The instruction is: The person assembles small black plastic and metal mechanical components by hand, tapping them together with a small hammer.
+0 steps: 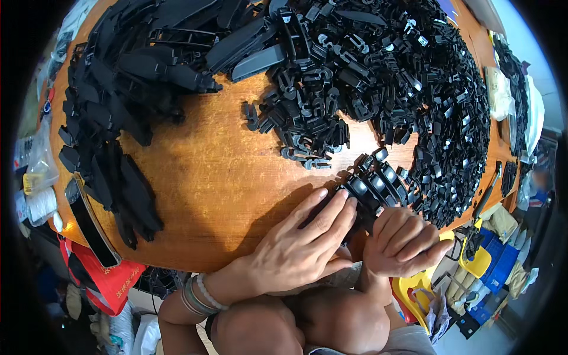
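Observation:
My left hand [305, 242] reaches over the table's front edge, fingers nearly straight and lying over a dark plastic part [353, 228], its thumb on the near side. The hand covers most of that part. Close on its right, my right hand [402, 242] is curled with knuckles up against the same dark part; whatever lies inside the fingers is hidden. Just beyond both hands sits a small cluster of glossy black curved plastic pieces [376, 184], side by side.
Long black plastic housings [136, 65] are heaped along the left and far left of the wooden table [201, 160]. Small black clips [361, 65] pile up at the far middle and right. A red bag [100, 278] hangs at the left edge; yellow and blue bins [494, 254] stand right.

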Motion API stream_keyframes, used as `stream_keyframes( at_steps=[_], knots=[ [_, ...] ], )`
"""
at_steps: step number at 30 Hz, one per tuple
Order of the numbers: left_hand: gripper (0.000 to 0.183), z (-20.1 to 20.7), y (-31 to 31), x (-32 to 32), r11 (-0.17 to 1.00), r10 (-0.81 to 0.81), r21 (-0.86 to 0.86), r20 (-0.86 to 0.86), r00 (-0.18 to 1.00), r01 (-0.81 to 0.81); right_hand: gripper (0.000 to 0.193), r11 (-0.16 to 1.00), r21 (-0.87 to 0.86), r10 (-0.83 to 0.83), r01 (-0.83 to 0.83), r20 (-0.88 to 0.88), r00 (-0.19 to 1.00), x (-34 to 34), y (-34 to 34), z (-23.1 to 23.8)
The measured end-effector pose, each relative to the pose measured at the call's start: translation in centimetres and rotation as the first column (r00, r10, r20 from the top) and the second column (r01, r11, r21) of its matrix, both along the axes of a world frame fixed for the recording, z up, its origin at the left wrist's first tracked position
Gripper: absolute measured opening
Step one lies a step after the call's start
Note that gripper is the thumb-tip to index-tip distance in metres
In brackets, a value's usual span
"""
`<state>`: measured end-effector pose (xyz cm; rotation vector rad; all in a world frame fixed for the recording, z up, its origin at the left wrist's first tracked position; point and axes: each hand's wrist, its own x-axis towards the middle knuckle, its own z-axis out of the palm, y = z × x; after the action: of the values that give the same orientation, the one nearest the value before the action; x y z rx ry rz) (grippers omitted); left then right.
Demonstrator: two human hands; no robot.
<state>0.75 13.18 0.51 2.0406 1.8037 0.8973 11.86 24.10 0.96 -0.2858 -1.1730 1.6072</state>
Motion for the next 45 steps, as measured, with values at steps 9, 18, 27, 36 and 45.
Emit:
stream_keyframes(
  at_steps=[9, 18, 27, 36, 45],
  knots=[
    [0.063, -0.9, -0.2, 0.2, 0.998, 0.022, 0.063, 0.104, 0.994, -0.028, 0.063, 1.0, 0.03, 0.003, -0.005, 0.079, 0.997, -0.2, -0.3, -0.2],
    [0.054, -0.5, 0.0, 0.4, 0.994, 0.049, 0.092, 0.109, 0.993, -0.059, 0.062, 0.991, 0.13, -0.05, 0.028, 0.168, 0.985, -0.9, -0.8, 0.0],
    [0.066, -0.6, 0.4, 0.1, 0.993, 0.06, 0.089, 0.123, 0.991, -0.071, 0.066, 0.988, -0.123, -0.112, 0.096, -0.128, 0.985, -0.6, 1.3, -0.1],
    [0.063, -0.2, 0.6, 0.1, 1.0, 0.028, -0.004, 0.087, 0.996, -0.028, 0.062, 0.998, 0.049, -0.047, 0.043, 0.083, 0.995, -0.8, 0.8, 0.0],
    [0.067, 0.3, 2.7, 0.8, 1.0, -0.009, 0.008, 0.105, 0.994, 0.008, 0.059, 0.972, -0.022, -0.235, 0.235, 0.008, 0.972, 0.3, 2.5, 0.6]
  ],
)
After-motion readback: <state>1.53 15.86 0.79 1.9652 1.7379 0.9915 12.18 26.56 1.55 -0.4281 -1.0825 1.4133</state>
